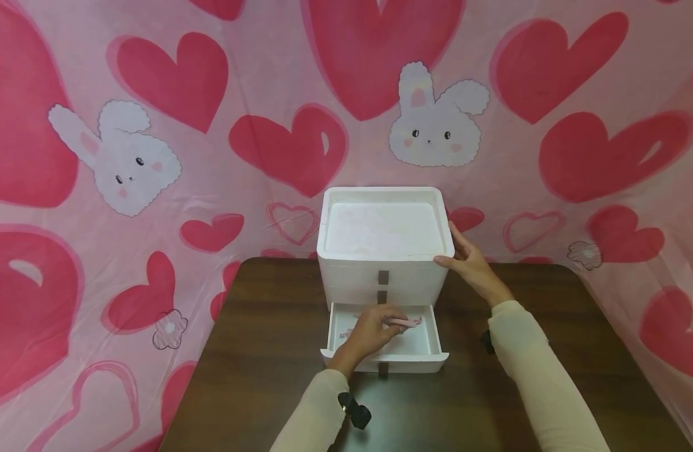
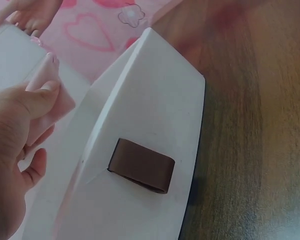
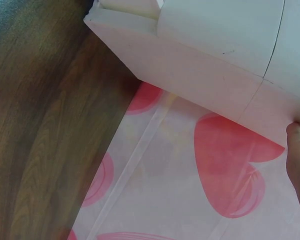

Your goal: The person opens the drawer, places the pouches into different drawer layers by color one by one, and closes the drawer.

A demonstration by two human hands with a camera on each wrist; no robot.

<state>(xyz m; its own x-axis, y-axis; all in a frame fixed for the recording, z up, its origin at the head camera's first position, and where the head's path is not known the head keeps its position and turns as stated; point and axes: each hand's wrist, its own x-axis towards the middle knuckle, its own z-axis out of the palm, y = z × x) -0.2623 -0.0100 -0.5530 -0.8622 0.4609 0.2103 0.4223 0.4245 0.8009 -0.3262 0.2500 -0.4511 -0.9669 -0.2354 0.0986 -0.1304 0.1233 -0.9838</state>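
Note:
A white drawer box (image 1: 380,282) stands on the table, its bottom drawer (image 1: 431,342) pulled out towards me. Over that drawer my left hand (image 1: 371,329) pinches a small flat pink object (image 1: 400,322) between thumb and fingers; its exact kind is unclear. The left wrist view shows the pink object (image 2: 52,92) with a small loop at its top end. My right hand (image 1: 473,267) rests against the box's upper right side, thumb on the top rim and fingers along the side. Only part of the right hand (image 3: 299,160) shows in the right wrist view.
A brown tab (image 2: 142,165) sticks out from the drawer front. Small pink marks or bits (image 1: 345,333) show on the drawer's floor. The box has a raised rim on its top. A dark wooden table (image 1: 256,351) lies below, with a pink heart-patterned cloth (image 1: 290,37) behind.

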